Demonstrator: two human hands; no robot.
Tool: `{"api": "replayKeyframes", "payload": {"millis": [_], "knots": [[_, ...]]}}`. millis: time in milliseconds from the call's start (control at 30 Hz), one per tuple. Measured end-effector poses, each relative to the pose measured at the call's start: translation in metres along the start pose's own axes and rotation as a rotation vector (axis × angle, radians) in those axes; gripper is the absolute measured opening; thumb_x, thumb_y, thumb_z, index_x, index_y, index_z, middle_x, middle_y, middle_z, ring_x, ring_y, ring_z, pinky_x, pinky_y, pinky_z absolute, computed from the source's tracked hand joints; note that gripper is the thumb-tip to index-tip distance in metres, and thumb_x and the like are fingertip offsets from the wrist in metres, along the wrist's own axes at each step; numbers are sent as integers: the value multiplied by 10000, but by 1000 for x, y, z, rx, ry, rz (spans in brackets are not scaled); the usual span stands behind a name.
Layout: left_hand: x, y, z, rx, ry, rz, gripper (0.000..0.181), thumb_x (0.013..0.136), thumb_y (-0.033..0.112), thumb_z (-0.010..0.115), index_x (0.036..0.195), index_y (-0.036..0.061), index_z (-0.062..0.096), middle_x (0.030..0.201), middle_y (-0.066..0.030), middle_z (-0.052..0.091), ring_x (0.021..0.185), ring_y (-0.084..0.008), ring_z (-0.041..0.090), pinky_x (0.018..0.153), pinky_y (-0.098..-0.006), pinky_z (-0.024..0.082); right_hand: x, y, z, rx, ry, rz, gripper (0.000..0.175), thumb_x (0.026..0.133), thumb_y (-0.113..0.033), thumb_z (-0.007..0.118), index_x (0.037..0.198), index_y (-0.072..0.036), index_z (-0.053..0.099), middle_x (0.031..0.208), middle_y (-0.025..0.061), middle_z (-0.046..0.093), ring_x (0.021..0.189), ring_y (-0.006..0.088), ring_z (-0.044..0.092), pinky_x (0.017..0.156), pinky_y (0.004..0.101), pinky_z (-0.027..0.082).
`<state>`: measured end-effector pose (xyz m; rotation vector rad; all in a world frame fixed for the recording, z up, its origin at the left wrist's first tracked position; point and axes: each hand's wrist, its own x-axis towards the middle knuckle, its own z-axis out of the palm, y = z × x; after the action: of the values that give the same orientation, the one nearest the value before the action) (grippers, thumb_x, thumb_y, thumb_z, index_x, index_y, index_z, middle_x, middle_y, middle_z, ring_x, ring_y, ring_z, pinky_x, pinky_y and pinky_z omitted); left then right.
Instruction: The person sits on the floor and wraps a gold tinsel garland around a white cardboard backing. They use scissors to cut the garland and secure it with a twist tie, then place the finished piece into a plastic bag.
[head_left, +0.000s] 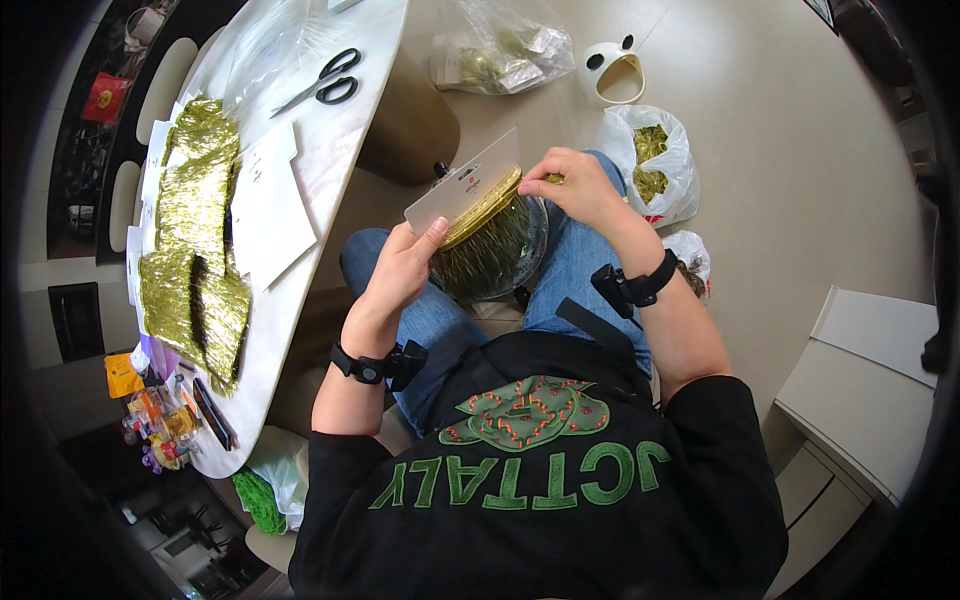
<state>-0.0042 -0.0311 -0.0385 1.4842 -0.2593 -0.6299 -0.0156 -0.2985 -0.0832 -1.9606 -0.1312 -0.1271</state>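
Note:
My left hand (409, 259) grips the lower left end of a white card (459, 184) with gold metallic tinsel fringe (484, 240) along it. Thumb and fingertips of my right hand (566, 180) pinch the fringe's gold top band near its upper right end. The dark gold strands hang over a round, clear container (536, 251) between my knees, its contents mostly hidden. On the marble table to the left lie several gold tinsel fringes (191, 202) on white cards, a blank-looking white card (274, 206) and black-handled scissors (337, 79).
Clear plastic film (262, 52) lies by the scissors. On the floor are a clear bag with packages (502, 56), a white round object with a large opening (600, 67) and a white bag of gold tinsel (682, 161). A white cabinet (862, 382) stands at right.

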Motion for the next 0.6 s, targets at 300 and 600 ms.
{"api": "replayKeyframes", "payload": {"millis": [300, 600], "knots": [[3, -3, -5, -77, 72, -34, 353, 1000, 190, 491, 1222, -79, 547, 1188, -98, 612, 1105, -153, 532, 970, -288, 390, -4, -17, -14, 90, -65, 5, 162, 769, -189, 761, 778, -38, 703, 734, 54, 606, 675, 170, 567, 621, 291, 447], [5, -4, -6, 24, 99, -24, 368, 997, 203, 504, 1216, -91, 545, 1197, -109, 609, 1114, -160, 529, 978, -292, 388, -8, -16, -19, 141, -102, 21, 150, 772, -190, 762, 793, -49, 716, 725, 40, 591, 662, 149, 552, 611, 281, 436]]}}
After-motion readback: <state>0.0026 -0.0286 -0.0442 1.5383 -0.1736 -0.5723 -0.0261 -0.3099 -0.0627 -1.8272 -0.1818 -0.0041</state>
